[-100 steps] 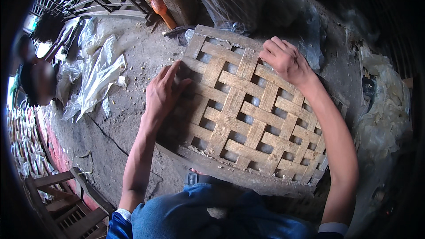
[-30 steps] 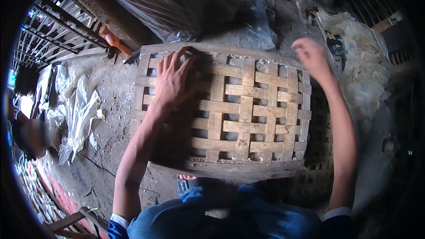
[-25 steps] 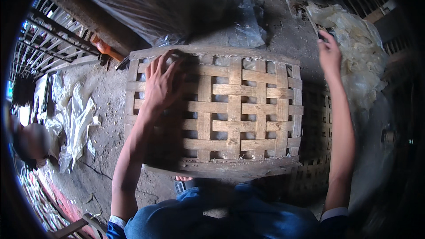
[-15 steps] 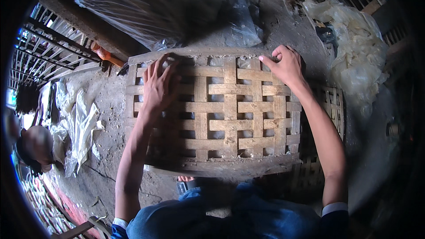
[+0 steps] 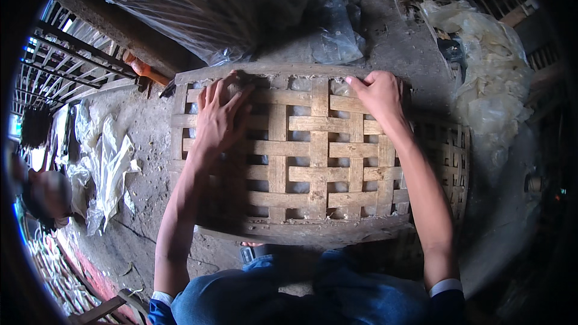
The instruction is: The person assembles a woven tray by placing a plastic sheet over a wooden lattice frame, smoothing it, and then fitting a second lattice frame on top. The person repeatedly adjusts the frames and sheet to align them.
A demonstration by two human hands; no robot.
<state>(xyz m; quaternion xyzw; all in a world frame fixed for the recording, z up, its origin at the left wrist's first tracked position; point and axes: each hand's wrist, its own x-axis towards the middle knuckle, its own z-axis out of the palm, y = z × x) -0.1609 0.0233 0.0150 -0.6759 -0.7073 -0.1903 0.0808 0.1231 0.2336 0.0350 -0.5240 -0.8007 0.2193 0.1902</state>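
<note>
A big woven tray (image 5: pixel 319 144) lies right in front of the person, in the middle, just past the knees of the blue jeans (image 5: pixel 241 289). Flat tan strips go over and under each other, with little square holes between them. Something pale and cloudy shows through the holes. A wood edge (image 5: pixel 283 70) runs along the far side, and a thicker wood edge (image 5: pixel 313 229) runs along the near side. The left part is in dark shade.

The left hand (image 5: pixel 218 111) is on the far left part of the tray. Its grip is spread, with the fingers apart and pointing to the far edge. The right hand (image 5: pixel 380 93) is at the far right part. Its thumb points left by the wood edge and its fingers are curled in. I cannot tell if this grip is pinching anything, because the hand hides its own fingers.

To the right, lower down and darker, is another woven tray (image 5: pixel 456 144). Past the first tray is a big bundle in clear plastic (image 5: pixel 174 9), and a bluish plastic sheet (image 5: pixel 339 36) is beside it. A yellowish plastic heap (image 5: pixel 487 72) is at the far right. On the left, white plastic (image 5: pixel 108 162) lies crumpled on the gray floor (image 5: pixel 156 198). An orange thing (image 5: pixel 144 69) is near the slatted fence (image 5: pixel 75 51).
</note>
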